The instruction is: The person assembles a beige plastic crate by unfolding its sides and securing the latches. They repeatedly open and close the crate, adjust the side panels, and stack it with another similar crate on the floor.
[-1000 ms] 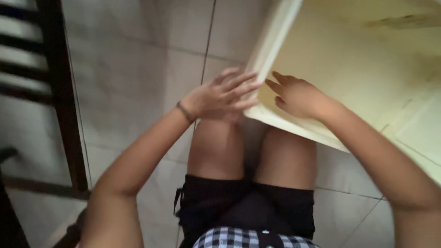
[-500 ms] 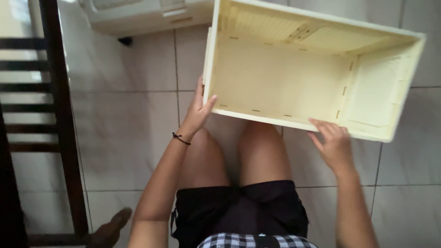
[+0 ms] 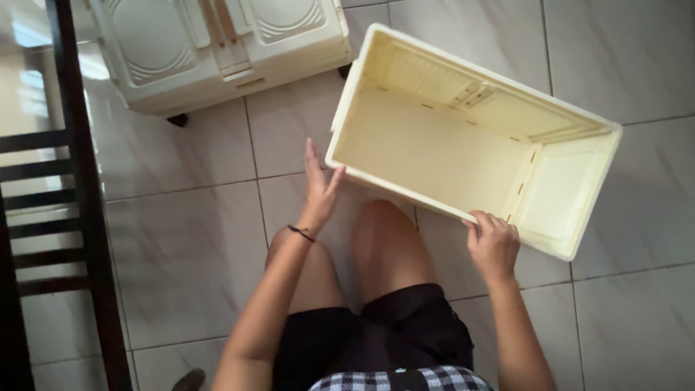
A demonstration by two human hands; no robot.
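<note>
1. No packages, labels, signs or screens appear anywhere in the head view.
2. No printed or written surface shows on anything in view, so there is no shape, colour or position of such an item to report.

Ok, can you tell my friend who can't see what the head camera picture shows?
A seated person holds a big empty cream plastic bin over a tiled floor: the left hand is flat against its corner and the right hand grips its near rim. A cream cabinet stands behind.
</note>
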